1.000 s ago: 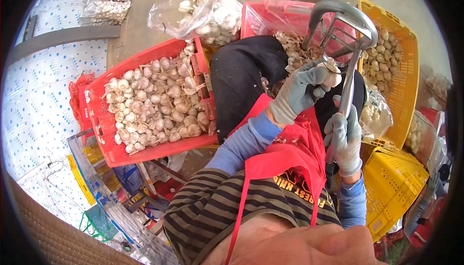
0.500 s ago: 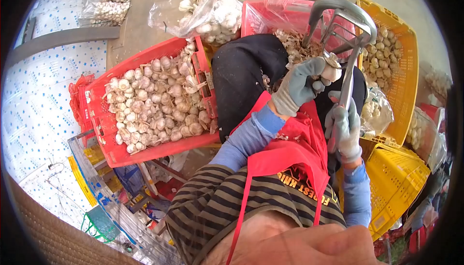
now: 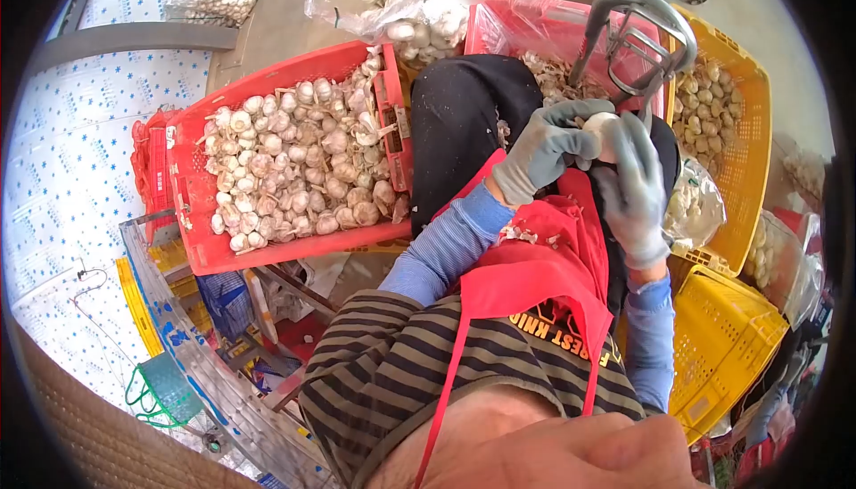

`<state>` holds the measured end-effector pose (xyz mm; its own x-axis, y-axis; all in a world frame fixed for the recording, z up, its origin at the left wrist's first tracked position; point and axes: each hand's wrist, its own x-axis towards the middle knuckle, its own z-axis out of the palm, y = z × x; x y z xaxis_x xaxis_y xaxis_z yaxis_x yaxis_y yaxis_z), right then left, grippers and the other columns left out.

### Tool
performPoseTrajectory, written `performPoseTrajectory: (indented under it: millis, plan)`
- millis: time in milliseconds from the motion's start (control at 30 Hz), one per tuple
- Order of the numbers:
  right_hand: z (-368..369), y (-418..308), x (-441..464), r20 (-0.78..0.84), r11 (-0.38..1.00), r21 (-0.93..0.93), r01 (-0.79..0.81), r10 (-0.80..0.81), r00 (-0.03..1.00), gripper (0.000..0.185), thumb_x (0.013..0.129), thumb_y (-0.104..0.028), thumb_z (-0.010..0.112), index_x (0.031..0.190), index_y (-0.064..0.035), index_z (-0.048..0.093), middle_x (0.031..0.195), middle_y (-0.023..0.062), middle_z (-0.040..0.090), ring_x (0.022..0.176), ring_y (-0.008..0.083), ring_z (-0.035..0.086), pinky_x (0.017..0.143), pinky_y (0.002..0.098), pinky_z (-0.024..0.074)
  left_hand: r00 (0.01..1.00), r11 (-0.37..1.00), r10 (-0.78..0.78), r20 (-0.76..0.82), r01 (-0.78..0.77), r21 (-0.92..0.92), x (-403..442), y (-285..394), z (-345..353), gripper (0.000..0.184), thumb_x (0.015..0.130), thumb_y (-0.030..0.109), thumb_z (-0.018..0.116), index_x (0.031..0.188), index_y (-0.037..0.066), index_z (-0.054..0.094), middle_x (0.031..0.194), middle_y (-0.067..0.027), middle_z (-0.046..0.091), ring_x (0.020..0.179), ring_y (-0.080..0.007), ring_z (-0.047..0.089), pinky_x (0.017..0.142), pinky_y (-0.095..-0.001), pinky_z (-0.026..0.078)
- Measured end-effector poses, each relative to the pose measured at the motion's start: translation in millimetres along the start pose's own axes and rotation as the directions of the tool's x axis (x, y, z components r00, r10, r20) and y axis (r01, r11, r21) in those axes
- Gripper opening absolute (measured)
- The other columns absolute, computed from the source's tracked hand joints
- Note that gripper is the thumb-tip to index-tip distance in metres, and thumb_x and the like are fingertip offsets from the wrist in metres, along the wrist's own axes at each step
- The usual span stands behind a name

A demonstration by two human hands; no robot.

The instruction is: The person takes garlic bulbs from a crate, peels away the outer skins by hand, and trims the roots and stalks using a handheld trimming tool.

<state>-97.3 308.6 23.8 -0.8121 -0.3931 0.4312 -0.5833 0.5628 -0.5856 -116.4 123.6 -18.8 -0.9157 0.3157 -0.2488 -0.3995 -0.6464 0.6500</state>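
A pale garlic bulb [image 3: 604, 137] is held up over my lap between both gloved hands. My left hand [image 3: 540, 152], in a grey-and-white glove, grips the bulb from the left with thumb and fingers. From the right, the fingers of my right hand [image 3: 637, 188] close on the same bulb. Just beyond the hands stands a metal cutting tool [image 3: 655, 39] with a curved tubular frame; its lower part is hidden behind my right hand. Bits of garlic skin lie on the red apron [image 3: 535, 266].
At left, a red crate [image 3: 259, 262] holds many garlic bulbs. Ahead are a garlic-filled plastic bag [image 3: 428, 21] and a red crate [image 3: 526, 12] with skins. A yellow crate [image 3: 756, 132] of bulbs stands at right, another yellow crate [image 3: 713, 355] nearer me.
My right hand has let go of the tool's long handle and taken hold of the garlic bulb. The bulb, in my left hand before, has moved slightly down from the tool. The view has shifted slightly.
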Motion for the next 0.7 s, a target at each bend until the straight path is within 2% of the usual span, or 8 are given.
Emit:
performPoseTrajectory:
  millis: [167, 267, 333, 400, 467, 600, 633, 700]
  plan:
    - [19, 1, -10, -0.039, 0.842, 0.449, -0.299, 0.353, 0.935, 0.06, 0.086, 0.003, 0.07, 0.143, -0.0026, 0.051, 0.132, 0.0174, 0.062, 0.116, 0.0324, 0.064, 0.095, 0.0372, 0.0534, 0.965, 0.987, 0.042, -0.258, 0.001, 0.163, -19, -2, 19, 0.009, 0.088, 0.008, 0.07, 0.084, 0.004, 0.063, 0.073, -0.0039, 0.065, 0.056, -0.0079, 0.055, 0.05, -0.0214, 0.042]
    - [26, 0, -27, 0.133, 0.407, 0.814, -0.415, 0.564, 0.815, 0.05, 0.096, -0.01, 0.067, 0.141, 0.0012, 0.05, 0.129, 0.012, 0.063, 0.114, 0.0231, 0.065, 0.095, 0.0337, 0.0538, 0.999, 0.959, 0.035, -0.021, -0.028, 0.284, -46, 20, 40, 0.016, 0.09, 0.01, 0.071, 0.079, 0.004, 0.061, 0.072, -0.0049, 0.063, 0.056, -0.0082, 0.055, 0.05, -0.0216, 0.041]
    - [26, 3, -31, 0.164, 0.286, 0.877, -0.385, 0.575, 0.801, 0.049, 0.1, -0.02, 0.065, 0.141, 0.0035, 0.05, 0.128, 0.0097, 0.062, 0.113, 0.0188, 0.064, 0.095, 0.0323, 0.0538, 0.872, 0.987, 0.122, 0.474, -0.159, 0.039, -55, 15, 19, 0.028, 0.088, 0.017, 0.078, 0.073, 0.005, 0.057, 0.071, -0.008, 0.063, 0.062, -0.0131, 0.059, 0.056, -0.0269, 0.045]
    - [24, -1, -35, 0.24, 0.053, 0.944, -0.327, 0.57, 0.786, 0.052, 0.104, -0.03, 0.059, 0.141, 0.0044, 0.049, 0.127, 0.0116, 0.064, 0.112, 0.0196, 0.065, 0.095, 0.0319, 0.0538, 0.786, 0.953, 0.248, 0.566, -0.303, 0.004, -58, 15, 0, 0.026, 0.085, 0.019, 0.082, 0.097, 0.001, 0.067, 0.091, -0.0125, 0.068, 0.077, -0.0177, 0.065, 0.069, -0.0339, 0.053]
    - [23, -4, -41, 0.313, -0.132, 0.949, -0.287, 0.525, 0.791, 0.051, 0.105, -0.031, 0.056, 0.142, 0.0048, 0.048, 0.127, 0.012, 0.064, 0.111, 0.0192, 0.065, 0.094, 0.0312, 0.0539, 0.896, 0.758, 0.289, 0.338, -0.429, 0.491, -61, 13, -1, 0.059, 0.083, 0.01, 0.079, 0.134, 0.001, 0.05, 0.125, -0.0126, 0.059, 0.112, -0.0207, 0.057, 0.096, -0.036, 0.046]
    - [58, -7, -49, 0.399, -0.192, 0.917, -0.35, 0.476, 0.784, 0.052, 0.109, -0.036, 0.043, 0.144, 0.0026, 0.048, 0.12, 0.0095, 0.066, 0.089, 0.0126, 0.065, 0.073, 0.0253, 0.0525, 0.889, 0.495, 0.345, 0.3, -0.444, 0.747, -55, -6, 7, 0.072, 0.083, 0.003, 0.076, 0.148, 0.0, 0.045, 0.142, -0.0134, 0.055, 0.133, -0.0217, 0.05, 0.112, -0.0367, 0.04]
    - [66, -27, -42, 0.22, 0.068, 0.922, -0.381, 0.718, 0.661, 0.044, 0.108, -0.027, 0.046, 0.139, 0.0026, 0.055, 0.099, 0.0044, 0.068, 0.07, 0.0079, 0.059, 0.06, 0.0216, 0.0464, 0.904, 0.54, 0.358, 0.236, -0.406, 0.737, -57, -10, 9, 0.075, 0.081, 0.006, 0.081, 0.148, 0.0, 0.046, 0.142, -0.0136, 0.055, 0.132, -0.0212, 0.052, 0.11, -0.0358, 0.043]
    - [55, -11, -48, 0.288, 0.191, 0.815, -0.547, 0.685, 0.669, 0.04, 0.106, -0.021, 0.049, 0.136, 0.0023, 0.058, 0.086, 0.0008, 0.066, 0.064, 0.006, 0.056, 0.057, 0.0205, 0.0438, 0.95, 0.631, 0.292, 0.111, -0.279, 0.724, -56, -11, 4, 0.076, 0.08, 0.007, 0.082, 0.147, 0.0, 0.046, 0.142, -0.0145, 0.056, 0.131, -0.0214, 0.054, 0.108, -0.0349, 0.045]
